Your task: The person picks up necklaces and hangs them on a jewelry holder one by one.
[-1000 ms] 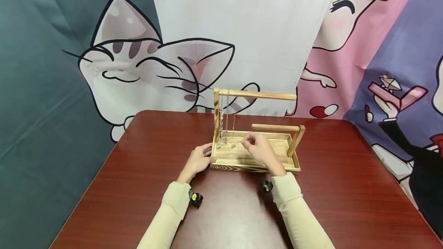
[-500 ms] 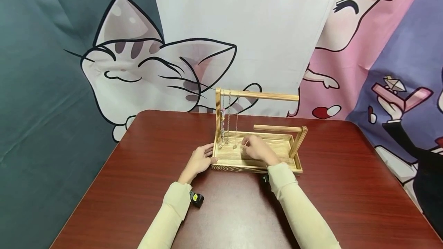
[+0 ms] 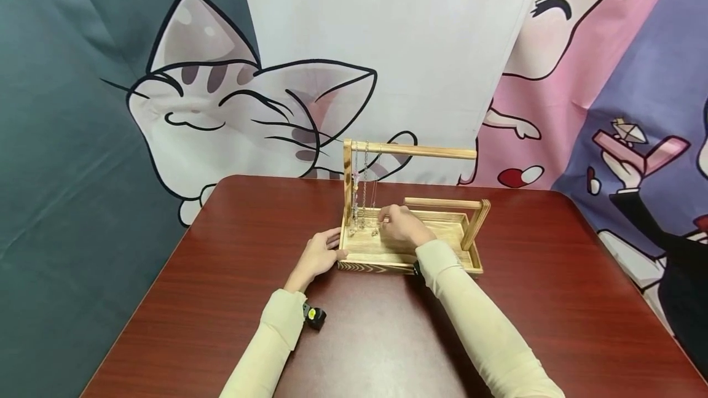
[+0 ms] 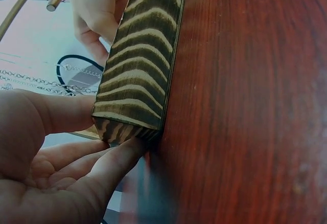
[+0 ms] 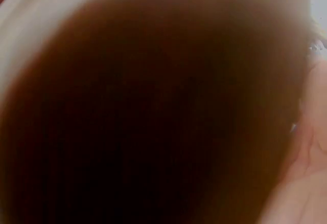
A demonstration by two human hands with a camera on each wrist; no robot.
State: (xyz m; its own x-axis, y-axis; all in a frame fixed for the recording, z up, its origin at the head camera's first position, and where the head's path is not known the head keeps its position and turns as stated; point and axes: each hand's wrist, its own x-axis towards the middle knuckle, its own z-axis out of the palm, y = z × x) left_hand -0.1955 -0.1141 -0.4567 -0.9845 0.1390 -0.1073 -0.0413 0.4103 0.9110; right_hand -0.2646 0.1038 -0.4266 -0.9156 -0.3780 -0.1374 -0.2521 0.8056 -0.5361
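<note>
A wooden jewelry stand point(image 3: 376, 268) has a shallow tray under two rails. My left hand point(image 3: 319, 253) holds its front left corner; the left wrist view shows thumb and fingers about that striped corner point(image 4: 134, 70). Over the tray, my right hand point(image 3: 404, 224) has curled fingers, its fingertips close to the thin necklace point(image 3: 374, 192), which they seem to pinch; the contact is too small to see clearly. Left of it hang a beaded necklace point(image 3: 356, 189) and a chain necklace point(image 3: 364, 183). A dark blur fills most of the right wrist view, with part of the hand point(image 5: 309, 147) at its edge.
The long upper rail point(image 3: 426, 151) runs above the right hand. A shorter rail point(image 3: 442, 203) on a right-hand post point(image 3: 474, 226) stands close beside that hand. The reddish-brown table point(image 3: 243, 226) lies beneath, with a printed cloth backdrop point(image 3: 431, 48) behind.
My right hand has gone lower, then a little left toward the hanging necklaces, its forearm reaching farther over the tray. The thin necklace has swung slightly. My left hand stays on the corner.
</note>
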